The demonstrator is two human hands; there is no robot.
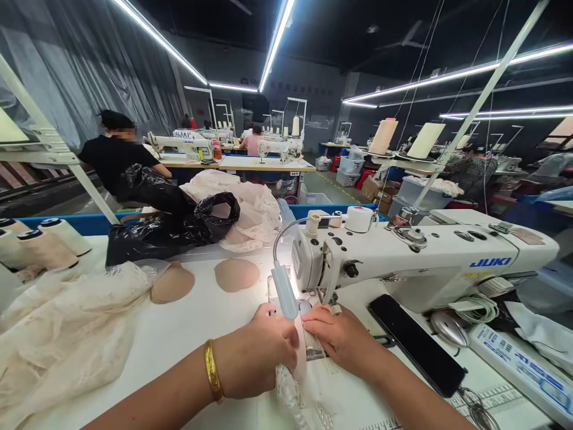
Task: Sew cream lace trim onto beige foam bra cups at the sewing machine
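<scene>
Your left hand (257,361) is curled closed on a pale cloth trimmed with lace (287,388), which hangs below your fingers toward the near edge of the surface (188,352). Your right hand (353,346) reaches in from the other side, fingers stretched and close together at the cloth's right side; you cannot tell from here whether they pinch it or only press it. The cloth lies between your 2 hands, just beside the needle end of the sewing machine (425,257), under the small lamp (285,292).

The piece looks partway through handling, since both hands are on it at the machine. Any finished stitching is hidden by your fingers and the lamp, so how much seam is made or left cannot be told. 2 beige pads, 1 farther right (237,275) and 1 nearer the lace heap (174,282), lie loose, apart from the piece you hold.

The lace heap (67,340) borders your left side, and a black bag (152,236) sits beyond it. On your right, the machine and the phone (416,343) crowd your forearm. The wider room for moving seems to be between your left forearm and the heap.
</scene>
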